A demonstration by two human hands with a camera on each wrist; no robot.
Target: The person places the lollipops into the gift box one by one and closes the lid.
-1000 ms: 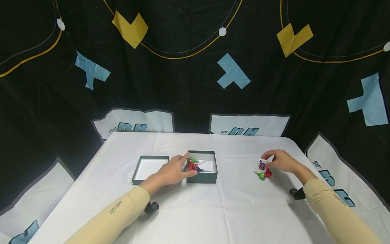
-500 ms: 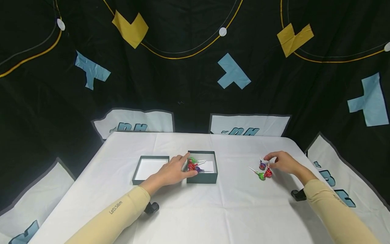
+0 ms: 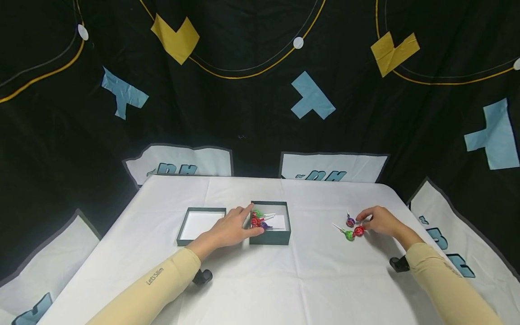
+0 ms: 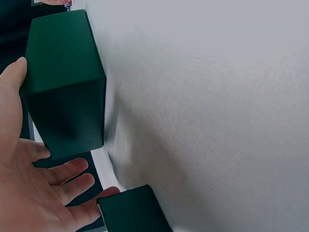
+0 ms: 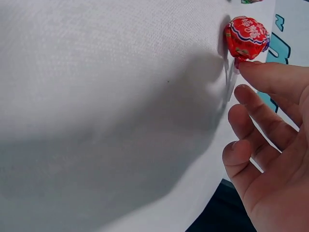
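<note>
My left hand point(image 3: 229, 229) rests on the dark green box point(image 3: 270, 239), thumb at its near wall and index finger by the far left corner. Its other fingers stay loosely extended in the left wrist view. Inside the box lie several lollipops point(image 3: 257, 221) in red, green and purple wrappers. My right hand point(image 3: 382, 221) pinches a red lollipop point(image 5: 245, 37) at its neck; the index finger is mostly hidden behind the thumb. Close beside it on the table are a green lollipop point(image 3: 349, 235) and a purple lollipop point(image 3: 350, 222).
To the left of the box lies its shallow lid point(image 3: 199, 224), white inside, open side up. A white cloth point(image 3: 300, 284) covers the table. Behind it hangs a black curtain point(image 3: 252, 108) with blue and yellow patches.
My right hand has shifted slightly right and nearer, down to the red lollipop. That lollipop's stick has swung from pointing away to pointing right. My left hand has stayed put.
</note>
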